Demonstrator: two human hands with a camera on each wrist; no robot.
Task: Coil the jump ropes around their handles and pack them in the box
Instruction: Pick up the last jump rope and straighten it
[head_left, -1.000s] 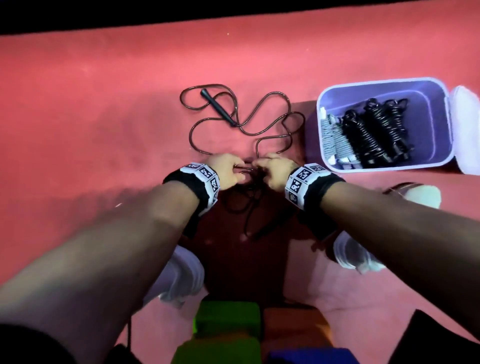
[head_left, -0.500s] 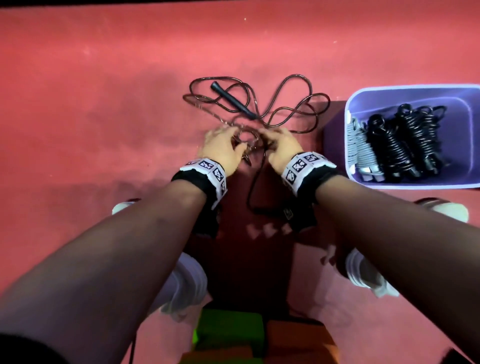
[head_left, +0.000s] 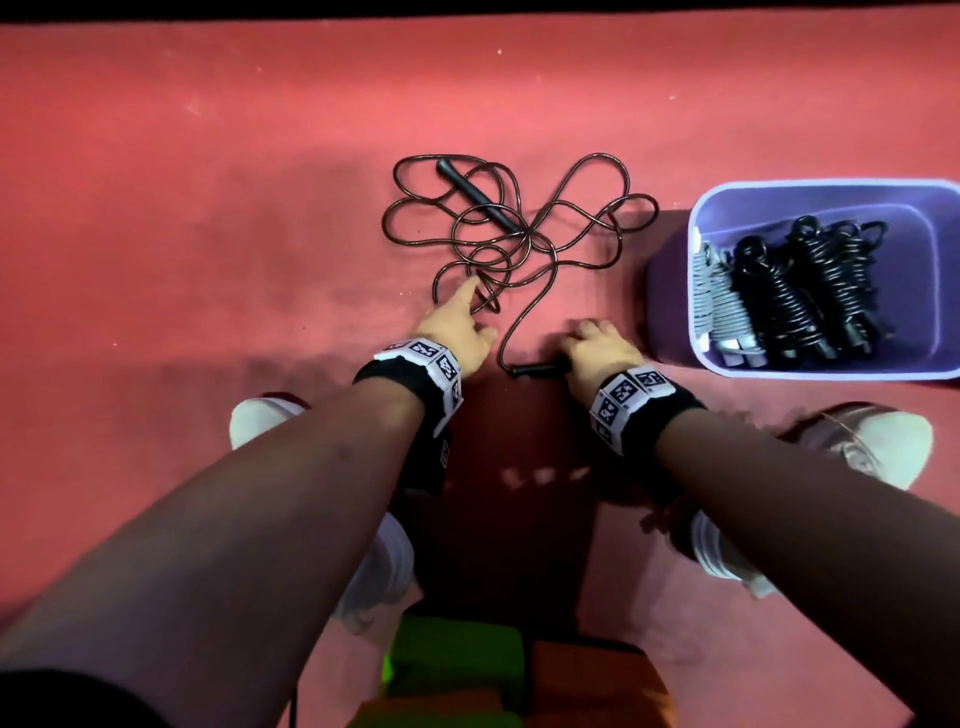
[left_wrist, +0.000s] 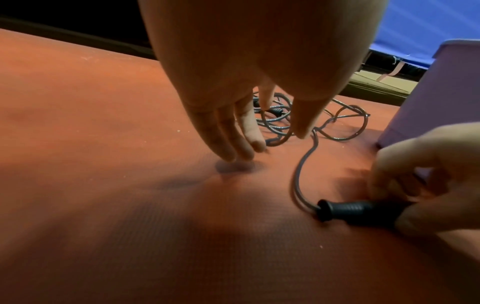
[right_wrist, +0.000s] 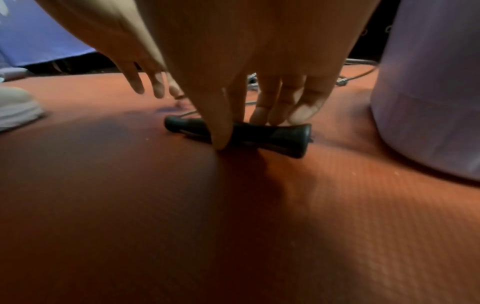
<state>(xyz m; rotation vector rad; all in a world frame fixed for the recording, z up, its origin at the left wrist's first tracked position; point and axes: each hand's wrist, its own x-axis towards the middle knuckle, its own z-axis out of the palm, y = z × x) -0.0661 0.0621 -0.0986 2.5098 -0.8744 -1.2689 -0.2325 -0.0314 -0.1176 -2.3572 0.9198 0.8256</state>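
Observation:
A dark jump rope (head_left: 519, 228) lies in loose tangled loops on the red mat. Its far handle (head_left: 475, 193) rests among the loops. The near handle (head_left: 537, 370) (right_wrist: 272, 134) (left_wrist: 355, 210) lies on the mat, and my right hand (head_left: 597, 348) pinches it between thumb and fingers. My left hand (head_left: 457, 325) hovers with straight fingers (left_wrist: 244, 144) at the near edge of the loops, holding nothing. A purple box (head_left: 779, 376) stands at the right with several coiled ropes (head_left: 795, 291) inside, black and grey.
The box wall (right_wrist: 428, 92) stands close to the right of my right hand. My white shoes (head_left: 872, 441) sit on the mat near both forearms. Green and orange blocks (head_left: 457, 670) lie at the bottom edge. Bare mat stretches to the left.
Both hands left the tangle in the middle of the rope. The right hand moved back and took hold of the near handle. The left hand opened beside the loops.

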